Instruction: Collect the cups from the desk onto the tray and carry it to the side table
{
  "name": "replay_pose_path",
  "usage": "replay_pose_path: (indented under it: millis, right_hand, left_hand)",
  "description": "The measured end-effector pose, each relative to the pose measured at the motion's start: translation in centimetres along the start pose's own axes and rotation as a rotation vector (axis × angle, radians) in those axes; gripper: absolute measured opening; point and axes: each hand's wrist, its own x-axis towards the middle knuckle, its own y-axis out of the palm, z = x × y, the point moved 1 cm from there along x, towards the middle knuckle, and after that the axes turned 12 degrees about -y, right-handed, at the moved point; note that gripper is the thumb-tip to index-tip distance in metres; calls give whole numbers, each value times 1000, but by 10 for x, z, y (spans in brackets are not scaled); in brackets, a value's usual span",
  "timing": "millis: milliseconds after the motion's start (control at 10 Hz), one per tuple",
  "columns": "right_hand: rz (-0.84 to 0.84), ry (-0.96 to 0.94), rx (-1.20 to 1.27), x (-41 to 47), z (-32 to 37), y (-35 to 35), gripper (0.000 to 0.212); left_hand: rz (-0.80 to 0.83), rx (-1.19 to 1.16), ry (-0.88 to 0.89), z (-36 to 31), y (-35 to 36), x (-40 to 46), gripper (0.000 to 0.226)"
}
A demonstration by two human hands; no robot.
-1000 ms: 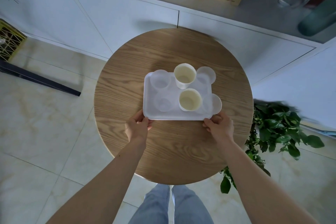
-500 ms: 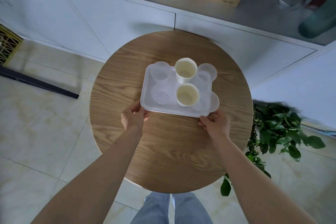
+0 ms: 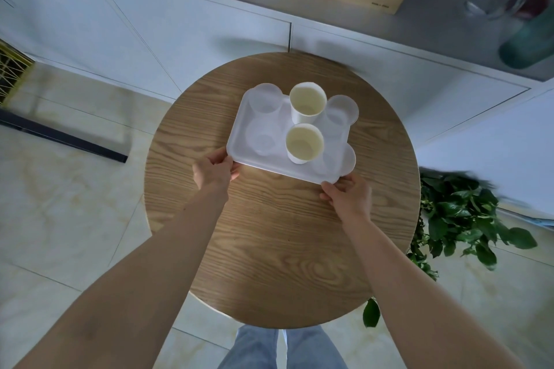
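We are gripping white tray (image 3: 239,129) at near corners — left hand (image 3: 213,172) grasping near-left corner, right hand (image 3: 349,196) pinching near-right corner. Tray lying straight ahead on round wooden table (image 3: 269,234), long axis running left-right and skewed, left hand sitting farther forward. Two paper cups (image 3: 304,144) standing upright on tray. Versus a second ago: tray sitting farther from us, more rotated.

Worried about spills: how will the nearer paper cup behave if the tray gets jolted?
The nearer paper cup looks empty, so probably light. It is tall and narrow and stands loose on the smooth tray, so it may slide or tip.
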Motion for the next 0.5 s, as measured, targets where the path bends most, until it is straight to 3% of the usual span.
replay_pose_path:
  millis: [500]
  right_hand:
    - [34, -34, -27, -12, -1, -2, 25]
  left_hand:
    - [181, 16, 11, 15, -7, -14, 33]
